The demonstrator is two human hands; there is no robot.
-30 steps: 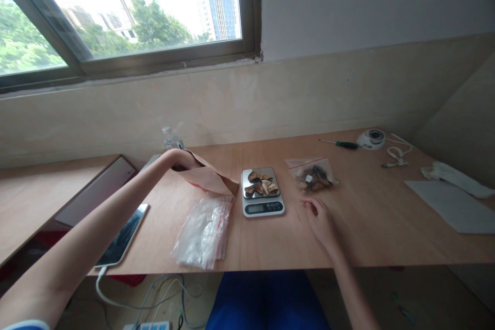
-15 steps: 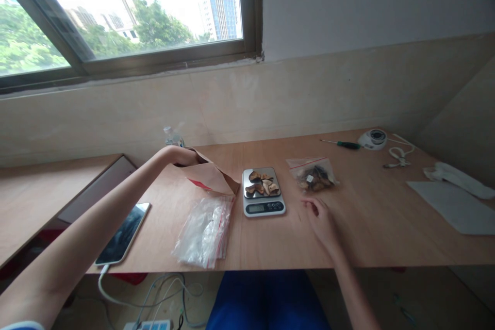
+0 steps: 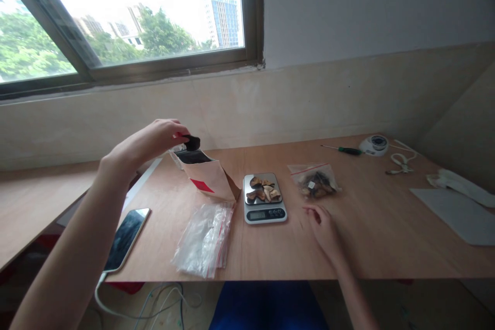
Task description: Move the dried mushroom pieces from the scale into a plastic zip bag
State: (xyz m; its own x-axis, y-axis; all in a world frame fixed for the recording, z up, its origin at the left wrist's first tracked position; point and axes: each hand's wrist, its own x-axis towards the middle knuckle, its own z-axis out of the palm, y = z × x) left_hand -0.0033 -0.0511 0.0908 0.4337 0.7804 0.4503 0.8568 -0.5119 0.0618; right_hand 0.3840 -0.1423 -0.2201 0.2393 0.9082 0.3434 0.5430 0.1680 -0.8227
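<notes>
The left hand pinches a small dark piece between its fingertips, held in the air just above the open mouth of a brown paper bag lying on the wooden table. The right hand rests on the table with fingers loosely curled, holding nothing. Beside the bag stands a small scale bearing brown pieces; empty plastic bags lie before it, and a filled bag to its right.

1 head-worn camera looks forward and down, close over a wooden table, window upper left.
</notes>
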